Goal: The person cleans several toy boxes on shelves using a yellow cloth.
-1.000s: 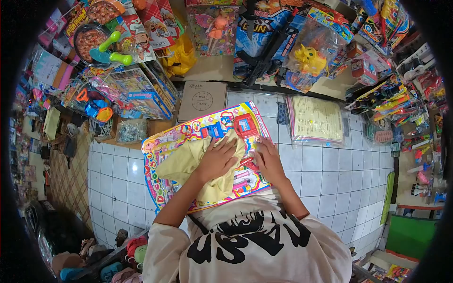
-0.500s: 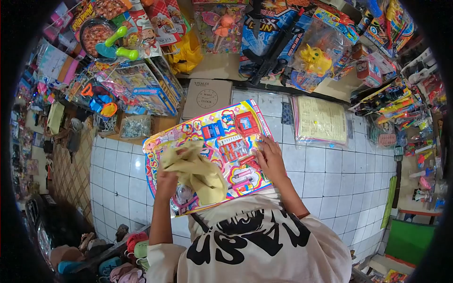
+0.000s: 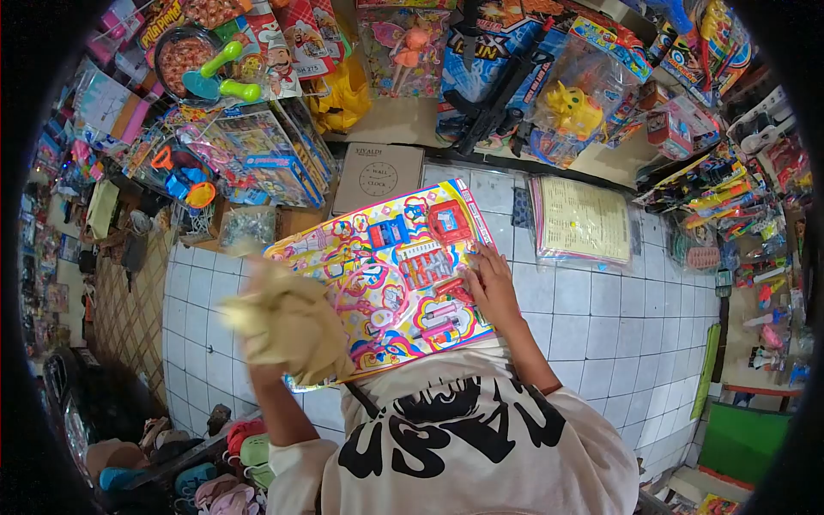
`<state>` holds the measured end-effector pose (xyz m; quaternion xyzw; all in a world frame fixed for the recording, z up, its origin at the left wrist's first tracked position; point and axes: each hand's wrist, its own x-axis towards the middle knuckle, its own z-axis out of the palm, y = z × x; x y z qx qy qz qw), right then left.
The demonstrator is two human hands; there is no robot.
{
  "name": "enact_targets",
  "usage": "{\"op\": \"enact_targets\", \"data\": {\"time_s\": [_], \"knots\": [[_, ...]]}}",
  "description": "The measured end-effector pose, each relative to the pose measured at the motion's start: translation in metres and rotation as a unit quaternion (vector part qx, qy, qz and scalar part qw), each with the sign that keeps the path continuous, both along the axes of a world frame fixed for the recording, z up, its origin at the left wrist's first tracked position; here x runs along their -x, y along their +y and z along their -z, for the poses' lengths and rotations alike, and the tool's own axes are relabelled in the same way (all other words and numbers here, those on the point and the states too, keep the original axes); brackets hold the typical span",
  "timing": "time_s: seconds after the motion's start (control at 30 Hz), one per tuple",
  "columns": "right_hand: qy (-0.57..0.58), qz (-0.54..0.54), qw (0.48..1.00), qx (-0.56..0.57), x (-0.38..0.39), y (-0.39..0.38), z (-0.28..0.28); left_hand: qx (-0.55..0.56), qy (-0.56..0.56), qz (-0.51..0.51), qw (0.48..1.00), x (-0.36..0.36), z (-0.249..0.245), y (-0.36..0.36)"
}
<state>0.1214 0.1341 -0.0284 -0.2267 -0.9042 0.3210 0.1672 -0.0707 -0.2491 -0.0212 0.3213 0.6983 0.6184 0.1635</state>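
Note:
A colourful toy set card with red, blue and pink pieces lies tilted before my body. My right hand rests on its right edge, fingers spread over the surface. In my left hand is a crumpled tan cloth, blurred by motion, covering the card's lower left corner. The cloth hides most of the left fingers.
Beyond the card lie a brown wall clock box and a plastic-covered paper stack on the white tiled floor. Packaged toys, including a black toy gun, line the far side. Footwear sits at lower left.
My left hand has moved left and down with the cloth, uncovering more of the card's middle. My right hand stays in about the same place.

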Motion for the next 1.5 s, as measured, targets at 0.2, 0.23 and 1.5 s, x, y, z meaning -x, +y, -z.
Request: {"op": "enact_targets", "data": {"time_s": [0.2, 0.23, 1.5], "knots": [[0.034, 0.01, 0.997, 0.063, -0.002, 0.004, 0.007, 0.18, 0.316, 0.248, 0.898, -0.054, -0.021, 0.195], [0.051, 0.012, 0.995, 0.084, -0.003, 0.004, 0.005, 0.306, 0.42, 0.312, 0.795, -0.063, -0.018, 0.207], [0.169, -0.004, 0.964, 0.204, -0.007, 0.009, 0.025, 0.197, 0.294, 0.302, 0.885, -0.068, -0.033, 0.136]]}}
